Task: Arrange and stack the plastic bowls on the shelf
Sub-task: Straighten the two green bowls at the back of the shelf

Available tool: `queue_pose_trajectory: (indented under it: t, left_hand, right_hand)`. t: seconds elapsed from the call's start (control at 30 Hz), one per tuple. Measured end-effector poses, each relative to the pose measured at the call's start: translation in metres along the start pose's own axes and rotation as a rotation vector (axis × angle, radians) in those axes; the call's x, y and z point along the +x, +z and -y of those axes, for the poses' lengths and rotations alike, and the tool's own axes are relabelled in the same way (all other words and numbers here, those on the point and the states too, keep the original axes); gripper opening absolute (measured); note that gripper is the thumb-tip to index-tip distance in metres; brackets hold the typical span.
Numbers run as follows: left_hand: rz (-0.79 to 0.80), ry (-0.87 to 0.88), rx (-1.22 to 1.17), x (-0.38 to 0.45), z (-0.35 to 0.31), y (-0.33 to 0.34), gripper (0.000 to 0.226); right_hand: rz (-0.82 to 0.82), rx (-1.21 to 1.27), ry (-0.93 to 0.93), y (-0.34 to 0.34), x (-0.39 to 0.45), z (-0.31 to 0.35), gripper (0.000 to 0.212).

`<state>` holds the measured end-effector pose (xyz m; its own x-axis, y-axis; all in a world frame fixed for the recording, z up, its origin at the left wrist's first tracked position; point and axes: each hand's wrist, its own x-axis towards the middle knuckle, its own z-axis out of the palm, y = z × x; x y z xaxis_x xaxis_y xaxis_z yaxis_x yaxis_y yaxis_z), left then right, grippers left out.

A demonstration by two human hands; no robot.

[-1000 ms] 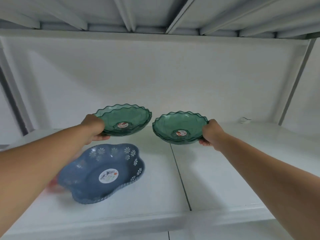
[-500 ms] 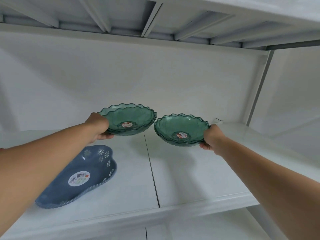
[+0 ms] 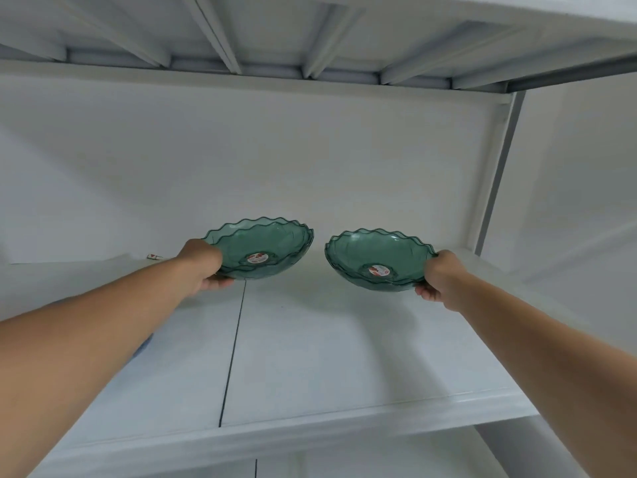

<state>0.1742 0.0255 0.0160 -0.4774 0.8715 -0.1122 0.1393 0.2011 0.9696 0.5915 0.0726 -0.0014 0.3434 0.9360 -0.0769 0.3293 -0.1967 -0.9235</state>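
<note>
Left hand [image 3: 203, 265]: closed on the near rim of the left bowls [image 3: 262, 248], which look like two or more nested green bowls, their rims slightly offset. You hold them tilted above the shelf [image 3: 310, 357].
Right hand [image 3: 439, 276]: closed on the right rim of the right bowls [image 3: 377, 258], also apparently nested, tilted toward you and off the shelf.
Progress: judged partial. The green bowls are gathered into two stacks, but neither is set down and the two are not yet joined.
Remaining: likely merge one stack into the other, then place it on the shelf.
Gap between stacks: small; the rims are near but apart.
Room below hands: shelf surface is bare, crossed by a panel seam [image 3: 234, 343] under your left hand.
Room beyond hands: back wall [image 3: 310, 167] close behind the bowls.
Room right of right hand: an upright post [image 3: 499, 174] limits travel.
Overhead: upper shelf ribs, well above.
Blue edge [image 3: 143, 346]: shows beside your left forearm; cannot tell what it is.
</note>
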Motion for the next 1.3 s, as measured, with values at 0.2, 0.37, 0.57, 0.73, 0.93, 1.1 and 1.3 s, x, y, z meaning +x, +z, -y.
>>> queue_pose_trajectory:
  t: [0.2, 0.37, 0.57, 0.73, 0.93, 1.1, 1.3]
  left_hand:
    - [-0.109, -0.012, -0.018, -0.026, -0.009, 0.073, 0.021]
    - [-0.124, -0.052, 0.006, -0.04, -0.012, 0.118, 0.019]
    - [-0.105, -0.042, 0.051, -0.035, -0.029, 0.146, 0.017]
    - [-0.093, -0.055, 0.072, -0.025, -0.041, 0.159, 0.03]
    - [-0.077, -0.102, 0.107, -0.009, -0.032, 0.178, 0.041]
    - [-0.108, -0.157, 0.136, 0.009, -0.018, 0.196, 0.05]
    - [-0.133, -0.104, 0.141, 0.027, -0.001, 0.205, 0.042]
  right_hand:
    - [0.057, -0.011, -0.058, -0.048, 0.058, -0.005, 0.042]
    - [0.098, 0.037, 0.047, -0.079, 0.089, -0.016, 0.042]
    - [0.095, 0.056, 0.1, -0.099, 0.11, -0.026, 0.037]
    - [0.059, 0.028, 0.086, -0.106, 0.123, -0.022, 0.035]
    - [0.059, 0.037, 0.123, -0.101, 0.148, -0.034, 0.04]
    - [0.066, -0.004, 0.106, -0.088, 0.167, -0.053, 0.036]
    - [0.067, -0.015, 0.038, -0.084, 0.182, -0.068, 0.035]
